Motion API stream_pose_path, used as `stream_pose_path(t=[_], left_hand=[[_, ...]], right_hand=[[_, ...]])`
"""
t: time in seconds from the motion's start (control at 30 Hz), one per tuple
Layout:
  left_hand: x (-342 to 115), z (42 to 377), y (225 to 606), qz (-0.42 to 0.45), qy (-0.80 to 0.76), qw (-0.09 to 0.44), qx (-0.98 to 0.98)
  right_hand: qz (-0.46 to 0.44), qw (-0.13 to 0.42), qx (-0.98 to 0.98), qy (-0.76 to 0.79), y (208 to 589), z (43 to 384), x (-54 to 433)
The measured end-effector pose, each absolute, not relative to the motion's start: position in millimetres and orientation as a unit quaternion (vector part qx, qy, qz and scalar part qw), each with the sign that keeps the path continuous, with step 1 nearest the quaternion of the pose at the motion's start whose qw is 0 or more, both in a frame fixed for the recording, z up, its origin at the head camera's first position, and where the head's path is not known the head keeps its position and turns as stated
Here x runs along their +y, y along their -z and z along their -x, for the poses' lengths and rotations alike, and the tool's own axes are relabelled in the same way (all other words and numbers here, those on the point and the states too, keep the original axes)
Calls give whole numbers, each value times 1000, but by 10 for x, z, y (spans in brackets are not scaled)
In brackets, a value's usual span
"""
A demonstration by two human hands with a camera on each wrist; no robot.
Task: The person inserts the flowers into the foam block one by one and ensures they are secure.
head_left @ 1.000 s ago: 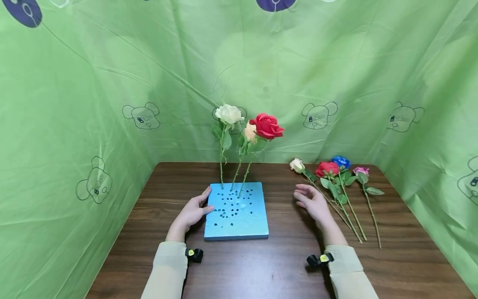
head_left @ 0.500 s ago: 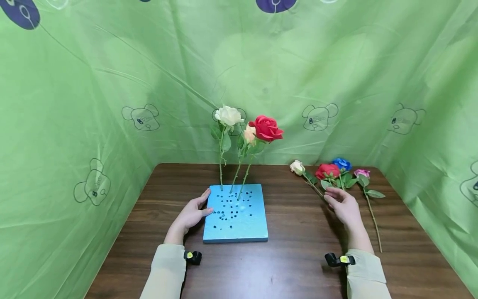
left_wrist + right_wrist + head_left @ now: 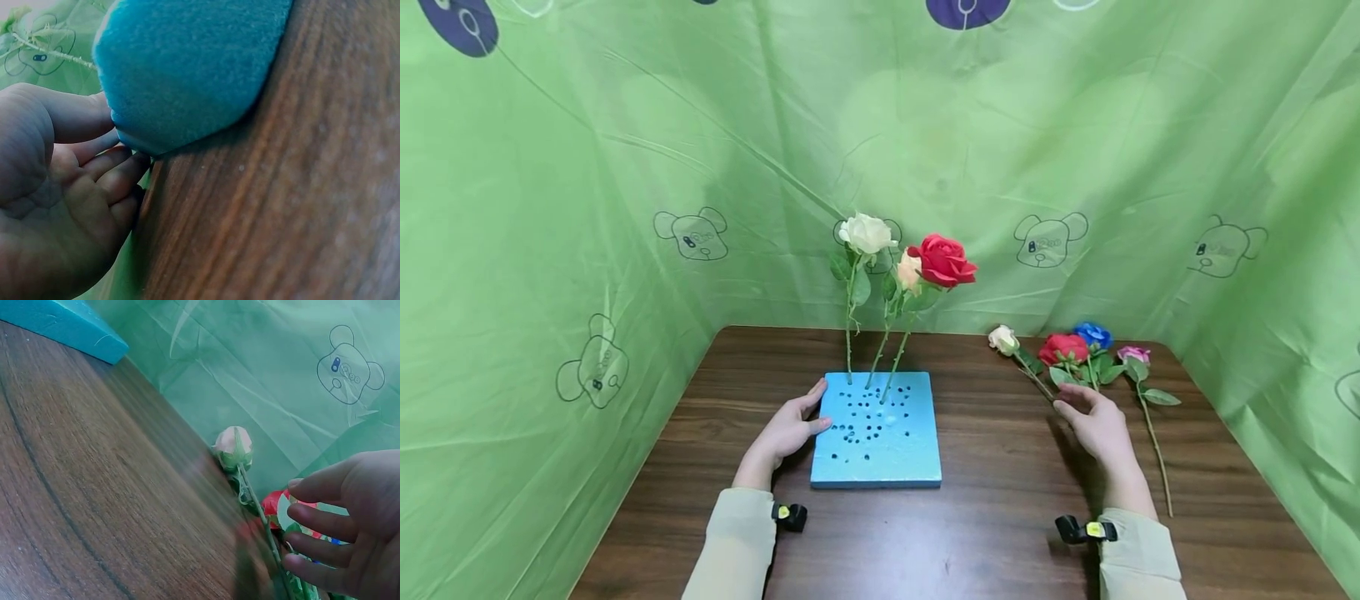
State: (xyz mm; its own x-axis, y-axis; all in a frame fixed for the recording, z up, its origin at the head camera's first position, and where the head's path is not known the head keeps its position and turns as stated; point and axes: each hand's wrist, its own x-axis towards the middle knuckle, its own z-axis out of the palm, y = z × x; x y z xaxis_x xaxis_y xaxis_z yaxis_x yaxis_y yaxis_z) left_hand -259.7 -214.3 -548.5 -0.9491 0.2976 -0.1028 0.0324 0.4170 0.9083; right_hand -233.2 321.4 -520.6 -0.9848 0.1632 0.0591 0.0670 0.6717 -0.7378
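A blue foam block [image 3: 880,467], its top full of holes, lies on the table. My left hand [image 3: 786,429] grips its left edge, thumb on top and fingers along the side; the left wrist view shows the thumb [image 3: 84,117] against the block's rim. Standing in the block are a white rose [image 3: 867,233], a peach rose [image 3: 908,271] and a red rose [image 3: 946,261]. At the right, my right hand [image 3: 1101,425] is over the stems of the lying flowers, fingers apart. These are a cream rose [image 3: 1003,340], a second red rose [image 3: 1063,350] and a blue rose [image 3: 1093,335].
A pink rose [image 3: 1133,355] lies rightmost, its stem [image 3: 1157,454] running toward the front beside my right wrist. Green printed cloth [image 3: 970,150] hangs behind and at both sides of the brown wooden table [image 3: 985,500].
My right hand has moved right, from beside the cream rose's stem to over the stems of the red and blue roses. My left hand has stayed at the foam block.
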Motion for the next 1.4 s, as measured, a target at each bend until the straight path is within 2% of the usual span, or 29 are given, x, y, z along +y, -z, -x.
stream_pose_path(t=[0.3,0.6,0.83,1.1,1.4], left_hand=[[-2132,2599,5479,-99,-531,126,832],[-2131,2595,5462,-100,-530,126,833],[-2141,2585,5467,-98,-528,126,834],[-2146,2589,5482,-99,-527,126,835],[-2147,2590,5485,-100,-527,124,835]], right_hand=[[56,40,-920,-386,5222,2299,3210],[46,35,-894,-445,5235,2311,3163],[43,-3,-883,-467,5218,2304,3177],[35,-98,-871,-480,5235,2301,3152],[44,-122,-873,-471,5219,2299,3081]])
